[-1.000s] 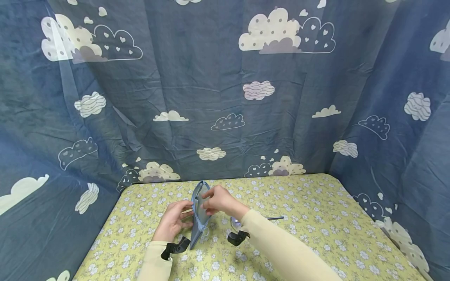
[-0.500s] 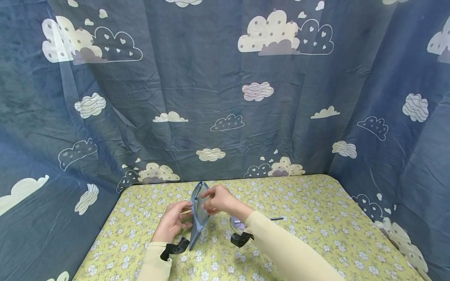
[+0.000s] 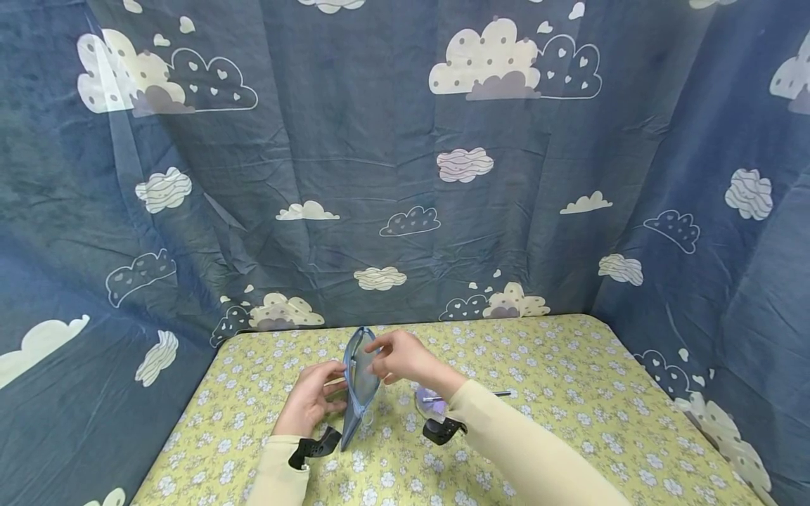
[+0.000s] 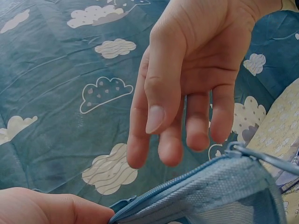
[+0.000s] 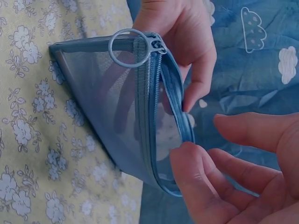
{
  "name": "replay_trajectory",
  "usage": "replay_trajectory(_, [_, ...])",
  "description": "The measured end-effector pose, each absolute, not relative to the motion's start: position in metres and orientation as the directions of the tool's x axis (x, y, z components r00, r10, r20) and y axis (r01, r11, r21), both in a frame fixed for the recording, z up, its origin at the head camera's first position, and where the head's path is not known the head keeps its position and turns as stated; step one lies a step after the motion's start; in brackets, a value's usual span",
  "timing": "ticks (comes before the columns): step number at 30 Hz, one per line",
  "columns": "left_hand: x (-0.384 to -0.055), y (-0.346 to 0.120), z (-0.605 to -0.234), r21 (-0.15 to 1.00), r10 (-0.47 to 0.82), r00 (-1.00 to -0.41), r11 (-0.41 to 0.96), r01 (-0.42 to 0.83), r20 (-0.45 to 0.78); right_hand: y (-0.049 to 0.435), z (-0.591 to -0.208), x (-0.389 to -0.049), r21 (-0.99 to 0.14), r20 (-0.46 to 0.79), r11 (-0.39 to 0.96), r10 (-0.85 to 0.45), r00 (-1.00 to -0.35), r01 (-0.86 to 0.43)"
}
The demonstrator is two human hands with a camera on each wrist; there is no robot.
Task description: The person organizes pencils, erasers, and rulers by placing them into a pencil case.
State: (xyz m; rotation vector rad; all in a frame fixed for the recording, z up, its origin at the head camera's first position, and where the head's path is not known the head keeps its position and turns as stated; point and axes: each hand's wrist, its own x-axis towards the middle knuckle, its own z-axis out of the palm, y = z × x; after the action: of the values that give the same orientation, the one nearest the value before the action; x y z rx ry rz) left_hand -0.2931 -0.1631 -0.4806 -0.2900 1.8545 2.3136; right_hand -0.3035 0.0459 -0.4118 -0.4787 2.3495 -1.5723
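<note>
A blue mesh zip pouch (image 3: 352, 413) stands on edge at the front middle of the table, its zipped mouth spread apart. My left hand (image 3: 311, 399) grips its left side, thumb at the zip edge and fingers behind the mesh, as the right wrist view (image 5: 187, 60) shows. A ring pull (image 5: 129, 48) hangs at the zip's end. My right hand (image 3: 405, 358) is at the pouch's right side with loosely bent fingers and nothing in them. In the right wrist view its fingertips (image 5: 187, 156) overlap the rim of the mouth; the left wrist view shows them above the zip.
Right of the pouch lies a round purple-and-clear item (image 3: 432, 409), partly behind the right wrist. A thin dark pen-like stick (image 3: 502, 393) lies across it. A flowered yellow cloth (image 3: 557, 407) covers the table, and blue cloud-print curtains (image 3: 354, 176) surround it.
My right hand has drawn a little to the right, out of the pouch's mouth, uncovering more of the round purple item. My left hand and the pouch stay almost still.
</note>
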Motion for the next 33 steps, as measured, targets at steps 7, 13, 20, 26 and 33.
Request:
replay_trajectory(7, [-0.292, -0.163, -0.480, 0.946, 0.004, -0.968, -0.209, -0.248, -0.253, 0.053, -0.410, -0.302, -0.919, -0.026, 0.367, -0.421, -0.907, -0.144])
replay_trajectory(13, [-0.292, -0.162, -0.478, 0.946, 0.000, -0.969, -0.217, -0.242, -0.248, 0.062, -0.407, -0.301, -0.911, -0.010, 0.378, -0.423, -0.906, -0.166])
replay_trajectory(20, [-0.291, -0.162, -0.477, 0.944, -0.006, -0.969, -0.226, -0.239, -0.246, 0.076, -0.403, -0.296, -0.875, 0.010, 0.434, -0.429, -0.903, -0.216])
replay_trajectory(26, [-0.291, -0.162, -0.478, 0.944, -0.008, -0.970, -0.232, -0.235, -0.244, 0.090, -0.402, -0.295, -0.855, 0.025, 0.461, -0.425, -0.905, -0.240])
replay_trajectory(33, [-0.292, -0.162, -0.480, 0.941, -0.003, -0.969, -0.239, -0.238, -0.246, 0.108, -0.406, -0.296, -0.849, 0.007, 0.481, -0.403, -0.915, -0.219])
